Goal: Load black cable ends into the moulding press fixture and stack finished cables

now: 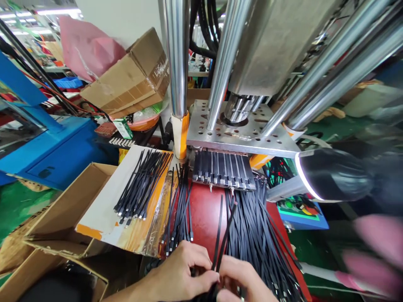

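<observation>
At the bottom middle, my left hand [185, 270] pinches flat black cables [219, 241] between thumb and fingers. My right hand [244, 274] closes on the same cables just beside it; their lower ends are hidden by the hands. Two strips stick up from the grip toward the machine. To the right of my hands lies a large heap of flat black cables [256, 235] with small metal ends. A smaller bunch [179, 209] rests to the left. Ahead, several black strips lie side by side in a metal mould [223, 167] under the press plate [242, 136].
Thick steel columns [178, 58] stand around the press. On the left, a cardboard sheet [103, 201] bears another cable pile [141, 184], beside an open carton [72, 205]. A black lamp-like cylinder [336, 174] juts in from the right, above a blue control box [302, 214].
</observation>
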Demonstrator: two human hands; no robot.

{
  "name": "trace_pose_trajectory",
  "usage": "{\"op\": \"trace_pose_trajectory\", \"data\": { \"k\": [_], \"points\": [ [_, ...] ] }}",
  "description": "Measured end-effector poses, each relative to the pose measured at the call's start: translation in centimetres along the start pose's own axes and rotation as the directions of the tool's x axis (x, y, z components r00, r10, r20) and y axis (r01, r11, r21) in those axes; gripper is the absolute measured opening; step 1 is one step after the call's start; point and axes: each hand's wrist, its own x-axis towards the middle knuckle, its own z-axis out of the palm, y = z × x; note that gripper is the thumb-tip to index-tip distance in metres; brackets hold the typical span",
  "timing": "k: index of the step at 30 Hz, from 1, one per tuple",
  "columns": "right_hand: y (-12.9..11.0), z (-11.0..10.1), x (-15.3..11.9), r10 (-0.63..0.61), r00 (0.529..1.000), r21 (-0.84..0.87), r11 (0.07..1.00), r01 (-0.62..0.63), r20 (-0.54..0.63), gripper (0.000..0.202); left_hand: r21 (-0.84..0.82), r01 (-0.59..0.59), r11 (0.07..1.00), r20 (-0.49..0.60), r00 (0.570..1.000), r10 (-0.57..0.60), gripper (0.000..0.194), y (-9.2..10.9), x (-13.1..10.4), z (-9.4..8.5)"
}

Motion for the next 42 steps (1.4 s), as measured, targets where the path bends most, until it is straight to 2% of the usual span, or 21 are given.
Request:
{"op": "trace_pose_trajectory", "data": {
  "k": [4,7,9,12,14,16,19,23,26,32,35,37,39,42],
  "points": [
    [0.4,1.0,1.7,0.121,0.971,0.243,0.968,-0.069,-0.206,0.039,0.234,-0.037,0.972,0.071,0.997,0.021,0.027,-1.3,-0.6,0.7],
    [1.0,2.0,2.4,0.120,0.944,0.260,0.965,-0.039,-0.306,0.043,0.307,-0.036,0.951,0.191,0.981,-0.025,0.022,-0.7,-0.2,-0.5],
    [1.2,2.5,2.4,0.067,0.943,0.201,0.980,-0.001,-0.326,0.041,0.284,0.008,0.959,0.171,0.983,-0.059,0.018,0.5,0.9,-2.0],
    [1.3,3.3,2.0,-0.002,0.955,0.120,0.992,0.039,-0.298,0.039,0.136,0.062,0.989,-0.025,0.998,-0.059,0.027,2.7,3.3,-4.1],
    [1.4,3.7,1.8,-0.026,0.958,0.076,0.996,0.050,-0.285,0.037,0.072,0.026,0.997,-0.087,0.996,-0.020,0.032,3.7,4.9,-4.9],
    [1.6,4.1,1.7,-0.050,0.959,0.044,0.997,0.065,-0.280,0.032,0.082,-0.021,0.996,-0.072,0.997,0.027,0.030,4.2,5.9,-5.2],
    [1.8,4.2,1.7,-0.104,0.943,0.004,0.994,0.111,-0.316,0.022,0.113,-0.047,0.992,-0.035,0.998,0.052,0.034,4.5,6.2,-4.9],
    [1.8,3.5,1.6,-0.191,0.873,-0.055,0.981,0.187,-0.449,0.021,0.056,-0.056,0.997,0.014,0.998,0.056,0.029,4.7,5.4,-4.6],
    [1.4,3.2,1.7,-0.225,0.845,-0.070,0.973,0.219,-0.485,0.022,0.011,-0.088,0.996,0.045,0.995,0.087,0.027,5.0,4.9,-4.8],
    [-0.1,3.0,2.6,-0.296,0.866,-0.106,0.955,0.277,-0.403,0.016,0.023,-0.156,0.987,0.084,0.985,0.154,0.031,5.8,4.6,-5.4],
    [-0.1,3.2,3.3,-0.283,0.879,-0.126,0.959,0.253,-0.383,0.023,0.060,-0.173,0.983,0.103,0.981,0.166,0.036,6.3,5.1,-5.8],
    [0.5,4.0,3.5,-0.232,0.904,-0.108,0.972,0.206,-0.359,0.027,0.105,-0.189,0.976,0.063,0.981,0.183,0.037,6.4,6.0,-6.4],
    [1.4,5.0,3.2,-0.127,0.946,-0.043,0.992,0.120,-0.299,0.028,0.175,-0.223,0.959,-0.014,0.973,0.229,0.034,6.0,7.5,-7.4],
    [2.4,5.5,2.7,0.024,0.989,0.043,0.999,-0.018,-0.148,0.028,0.305,-0.304,0.903,-0.105,0.931,0.349,0.025,4.1,10.9,-9.2]
  ]
}}
